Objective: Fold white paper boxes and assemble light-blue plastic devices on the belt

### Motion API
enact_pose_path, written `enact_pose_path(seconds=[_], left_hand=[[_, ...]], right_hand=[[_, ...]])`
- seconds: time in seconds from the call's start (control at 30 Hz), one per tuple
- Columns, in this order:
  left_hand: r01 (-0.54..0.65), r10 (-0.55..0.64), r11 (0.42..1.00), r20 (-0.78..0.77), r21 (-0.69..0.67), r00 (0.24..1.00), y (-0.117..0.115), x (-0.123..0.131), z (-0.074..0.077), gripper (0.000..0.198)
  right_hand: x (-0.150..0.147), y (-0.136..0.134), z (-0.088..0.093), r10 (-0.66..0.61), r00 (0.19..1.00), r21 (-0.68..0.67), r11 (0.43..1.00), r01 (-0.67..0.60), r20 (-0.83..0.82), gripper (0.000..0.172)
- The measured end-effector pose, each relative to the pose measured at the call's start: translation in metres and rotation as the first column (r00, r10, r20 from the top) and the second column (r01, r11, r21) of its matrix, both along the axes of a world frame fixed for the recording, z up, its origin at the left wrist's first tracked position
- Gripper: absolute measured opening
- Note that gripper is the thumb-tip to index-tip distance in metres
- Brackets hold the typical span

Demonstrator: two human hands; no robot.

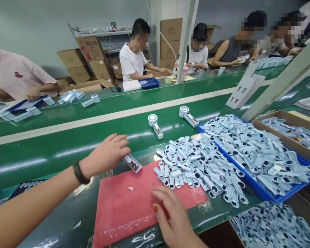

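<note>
Gripping a small handle piece at the belt's near edge above the red mat, the left hand pinches its end; it looks light, stiff, smooth plastic, best held by its sides; the right hand lies open, empty, beside the pile.

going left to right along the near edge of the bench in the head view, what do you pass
left hand holding a handle part → red mat → right hand → loose pile of pale blue parts → blue tray
</note>
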State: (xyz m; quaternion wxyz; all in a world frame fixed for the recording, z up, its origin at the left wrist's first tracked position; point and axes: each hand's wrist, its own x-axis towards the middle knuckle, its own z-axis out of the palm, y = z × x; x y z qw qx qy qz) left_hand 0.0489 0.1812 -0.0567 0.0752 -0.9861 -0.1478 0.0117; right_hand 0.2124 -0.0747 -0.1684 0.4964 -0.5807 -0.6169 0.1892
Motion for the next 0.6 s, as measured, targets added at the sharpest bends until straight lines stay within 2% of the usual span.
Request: enact_pose_path(seconds=[0.1,0.17,0.27,0.33,0.4,0.5,0.6], left_hand=[[-0.122,0.119,0.992,0.079,0.033,0.99,0.054,0.017,0.008,0.018],[-0.203,0.198,0.978,0.106,0.039,0.974,0.077,0.019,0.009,0.013],[-0.284,0.276,0.957,0.123,0.054,0.953,0.093,0.02,0.0,0.035],[-0.298,0.288,0.953,0.135,0.055,0.948,0.094,0.029,-0.012,0.037],[-0.268,0.258,0.962,0.147,0.049,0.955,0.087,0.047,-0.026,0.035],[-0.138,0.132,0.99,0.158,0.03,0.979,0.065,0.078,-0.043,0.046],[-0.01,0.006,1.0,0.187,0.021,0.982,0.041,0.107,-0.054,0.048]], right_hand=[[0.001,0.003,-0.012,0.07,0.989,0.025,0.997,-0.074,0.128,0.039],[0.003,0.004,-0.025,0.065,0.973,0.051,0.996,-0.078,0.222,0.04],[0.006,0.007,-0.04,0.025,0.954,0.114,0.992,-0.062,0.299,0.038],[0.007,0.007,-0.04,0.043,0.951,0.141,0.986,-0.09,0.306,0.037],[0.006,0.007,-0.033,0.071,0.952,0.148,0.982,-0.12,0.299,0.037],[0.002,0.01,-0.019,0.043,0.961,0.144,0.986,-0.085,0.273,0.033],[-0.008,0.015,-0.02,-0.048,0.971,0.195,0.981,0.001,0.235,0.019]])
